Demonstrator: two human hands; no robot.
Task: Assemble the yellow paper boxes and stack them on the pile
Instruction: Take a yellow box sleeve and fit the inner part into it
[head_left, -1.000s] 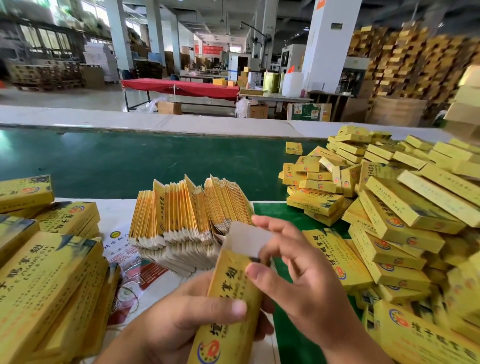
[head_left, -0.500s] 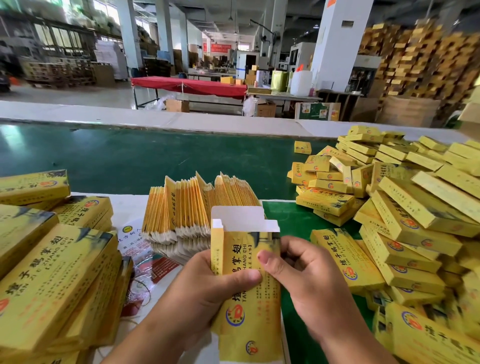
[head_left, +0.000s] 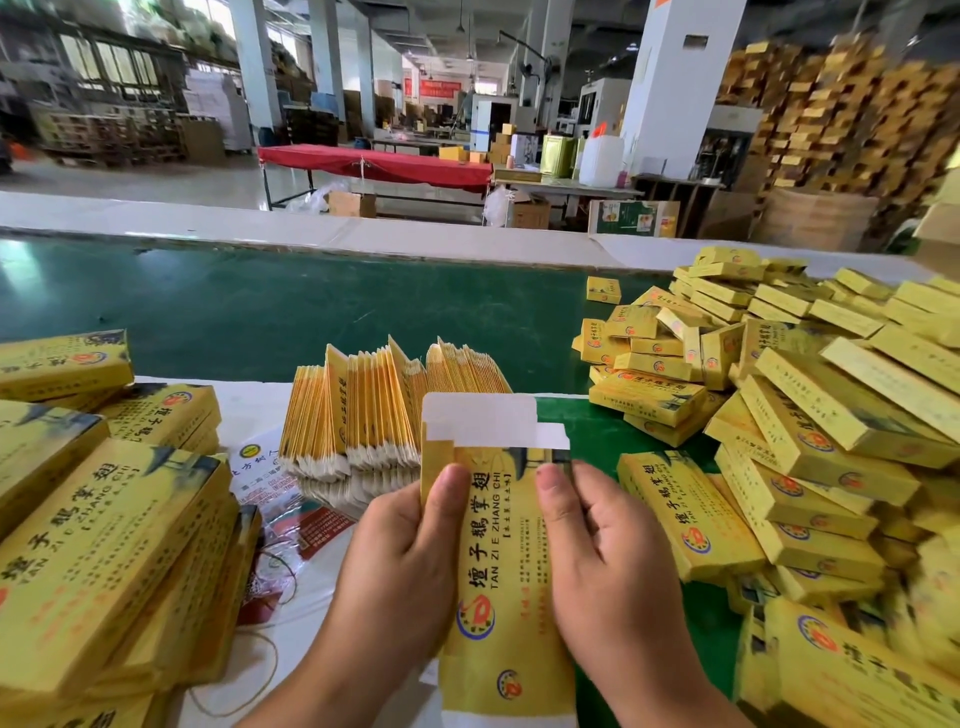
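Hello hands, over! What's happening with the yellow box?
Left hand, right hand both grip the box. Top flap open, unfolded. Nothing blocking.

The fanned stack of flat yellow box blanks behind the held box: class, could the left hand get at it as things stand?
Probably not yet: the left hand grips the held box, which also stands before the fanned blanks. Freed, the way looks open.

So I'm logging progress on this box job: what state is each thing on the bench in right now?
held box: in both hands, white top flap up and open, not closed.
left hand: grips the box's left edge, thumb on front.
right hand: grips the right edge, thumb on front.
flat blanks: unfolded, standing on edge in a fanned bundle.
right pile: assembled boxes, loosely heaped.
left stacks: lying flat, stacked.
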